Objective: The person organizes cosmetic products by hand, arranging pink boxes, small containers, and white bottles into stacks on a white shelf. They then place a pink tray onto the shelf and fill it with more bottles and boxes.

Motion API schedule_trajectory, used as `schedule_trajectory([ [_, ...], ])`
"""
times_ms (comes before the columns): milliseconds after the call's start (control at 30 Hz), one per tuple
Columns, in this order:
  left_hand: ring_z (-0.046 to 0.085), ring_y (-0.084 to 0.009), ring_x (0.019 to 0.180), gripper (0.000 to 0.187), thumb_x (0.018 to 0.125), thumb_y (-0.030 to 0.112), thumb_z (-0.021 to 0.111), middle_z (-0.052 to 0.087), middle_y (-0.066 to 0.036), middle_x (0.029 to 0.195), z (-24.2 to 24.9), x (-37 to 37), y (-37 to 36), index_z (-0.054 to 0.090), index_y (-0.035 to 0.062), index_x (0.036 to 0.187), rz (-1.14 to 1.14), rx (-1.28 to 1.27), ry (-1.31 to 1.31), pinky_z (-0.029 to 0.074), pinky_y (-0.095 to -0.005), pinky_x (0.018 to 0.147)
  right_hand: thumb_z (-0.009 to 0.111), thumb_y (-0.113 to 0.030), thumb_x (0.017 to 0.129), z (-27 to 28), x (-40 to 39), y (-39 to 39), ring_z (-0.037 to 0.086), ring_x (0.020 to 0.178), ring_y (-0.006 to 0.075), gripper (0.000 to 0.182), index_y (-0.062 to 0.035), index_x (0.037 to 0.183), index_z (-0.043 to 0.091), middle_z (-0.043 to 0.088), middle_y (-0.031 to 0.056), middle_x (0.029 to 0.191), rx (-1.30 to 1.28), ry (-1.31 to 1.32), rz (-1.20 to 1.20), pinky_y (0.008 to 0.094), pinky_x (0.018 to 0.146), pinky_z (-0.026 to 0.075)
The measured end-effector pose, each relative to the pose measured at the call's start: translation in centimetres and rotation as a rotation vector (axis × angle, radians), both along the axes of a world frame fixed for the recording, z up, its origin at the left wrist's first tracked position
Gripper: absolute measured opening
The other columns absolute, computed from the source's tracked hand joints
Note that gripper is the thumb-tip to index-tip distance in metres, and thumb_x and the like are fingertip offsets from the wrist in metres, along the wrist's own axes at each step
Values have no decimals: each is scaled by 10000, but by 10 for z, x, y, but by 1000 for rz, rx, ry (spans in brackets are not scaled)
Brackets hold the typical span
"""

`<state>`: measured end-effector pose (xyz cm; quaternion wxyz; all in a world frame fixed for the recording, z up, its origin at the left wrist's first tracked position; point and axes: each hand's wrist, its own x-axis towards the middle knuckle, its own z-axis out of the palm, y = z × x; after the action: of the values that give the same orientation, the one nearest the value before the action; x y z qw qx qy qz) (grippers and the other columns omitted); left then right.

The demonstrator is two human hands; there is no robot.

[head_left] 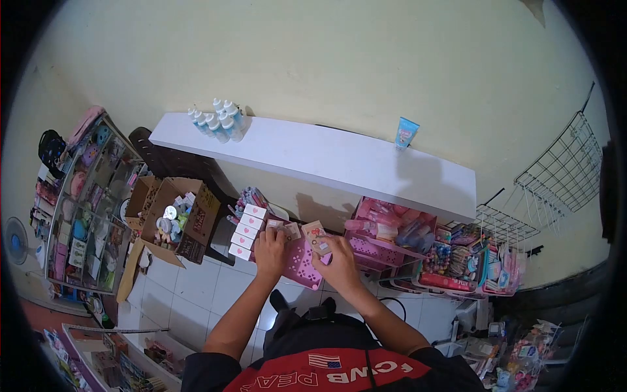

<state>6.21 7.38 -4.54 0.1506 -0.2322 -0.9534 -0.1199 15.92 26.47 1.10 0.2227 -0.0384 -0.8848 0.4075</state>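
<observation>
A pink basket with flower-shaped holes (302, 266) stands in front of me, below the white shelf. Several white boxes with pink hearts (248, 230) form a row at its left side. My right hand (337, 260) grips a small tan box with a heart picture (315, 236) over the basket's right part. At the basket's left, beside the white boxes, is my left hand (271, 249), its fingers bent down at small light-coloured boxes (290, 230). What its fingertips hold, if anything, is hidden.
The long white shelf (313, 154) bears several white-capped bottles (219, 122) and a blue tube (405, 132). An open carton (191, 221) is at left. Pink baskets of goods (375, 251) stand at right, near a wire rack (562, 163).
</observation>
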Motion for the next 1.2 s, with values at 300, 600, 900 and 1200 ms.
schedule_trajectory([
  [300, 729, -385, 793, 374, 961, 290, 671, 729, -195, 959, -3, -2, -4, 589, 157, 1300, 88, 112, -221, 563, -507, 635, 788, -142, 805, -6, -13, -4, 644, 1078, 389, 426, -21, 1190, 650, 643, 193, 1142, -3, -16, 32, 461, 935, 532],
  [600, 719, -401, 669, 272, 1000, 273, 606, 731, -176, 810, -6, -1, -20, 558, 143, 1234, 87, 133, -178, 547, -521, 552, 789, -149, 791, -18, -32, -23, 611, 1120, 409, 448, -31, 1198, 643, 645, 197, 1157, 44, -62, 73, 487, 963, 505],
  [900, 721, -391, 733, 238, 970, 246, 679, 728, -183, 845, 51, 5, -29, 637, 107, 1158, 58, 369, -280, 562, -489, 623, 793, -129, 767, -27, -54, -15, 575, 1192, 406, 569, -31, 1298, 616, 619, 184, 1295, 117, -60, 248, 485, 1043, 469],
  [1200, 689, -289, 668, 168, 915, 129, 730, 683, -110, 764, 80, -1, -58, 708, 69, 1071, 39, 498, -228, 542, -420, 628, 716, -8, 780, -4, -113, -21, 523, 1276, 335, 549, -48, 1317, 607, 575, 118, 1389, 482, -113, 741, 423, 1071, 499],
])
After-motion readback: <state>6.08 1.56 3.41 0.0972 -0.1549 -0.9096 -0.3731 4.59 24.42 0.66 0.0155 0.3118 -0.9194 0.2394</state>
